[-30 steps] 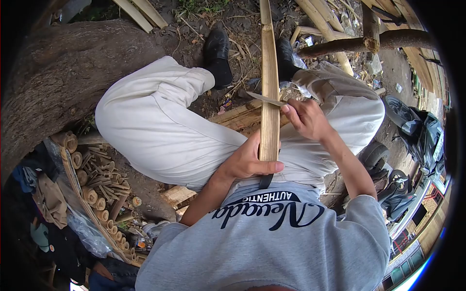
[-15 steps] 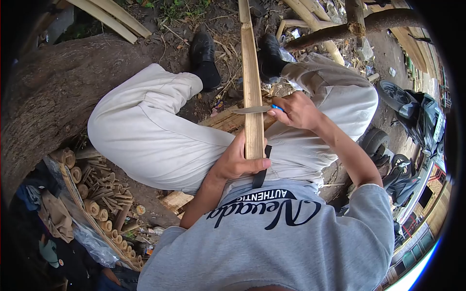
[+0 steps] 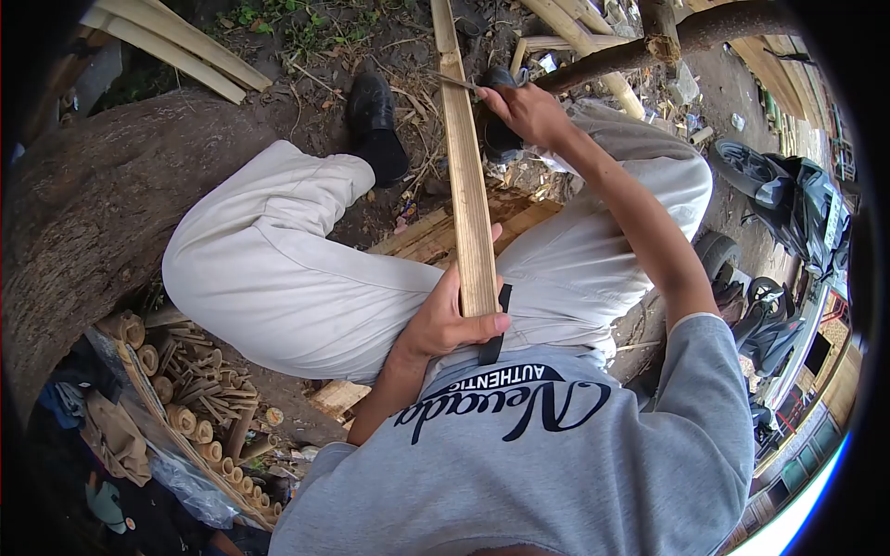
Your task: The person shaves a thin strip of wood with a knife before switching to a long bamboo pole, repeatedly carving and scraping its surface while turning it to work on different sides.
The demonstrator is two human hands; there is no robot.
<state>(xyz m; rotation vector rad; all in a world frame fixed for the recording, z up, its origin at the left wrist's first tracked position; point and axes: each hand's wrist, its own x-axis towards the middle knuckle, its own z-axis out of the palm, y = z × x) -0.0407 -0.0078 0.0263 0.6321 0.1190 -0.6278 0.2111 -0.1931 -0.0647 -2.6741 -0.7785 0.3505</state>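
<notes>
A long split bamboo strip (image 3: 471, 185) runs from my waist out past my feet, pale inner face up. My left hand (image 3: 454, 320) is wrapped round its near end, thumb on the right edge. Farther along, close to a node in the strip, my right hand (image 3: 530, 113) grips a knife (image 3: 461, 83). The blade lies crosswise over the strip; the handle is mostly hidden in my fingers. Under the strip, between my legs, is a wooden plank or block (image 3: 422, 236).
A thick log (image 3: 102, 176) lies at the left. Below it, cut bamboo pieces (image 3: 199, 389) are piled behind a board. Branches and poles (image 3: 649, 51) cross the upper right. Motorbikes (image 3: 788, 204) stand at the far right. Litter and shavings are scattered on the ground.
My right hand and the knife have moved away from me along the bamboo strip, toward its node. My left hand still holds the near end. The view has shifted slightly.
</notes>
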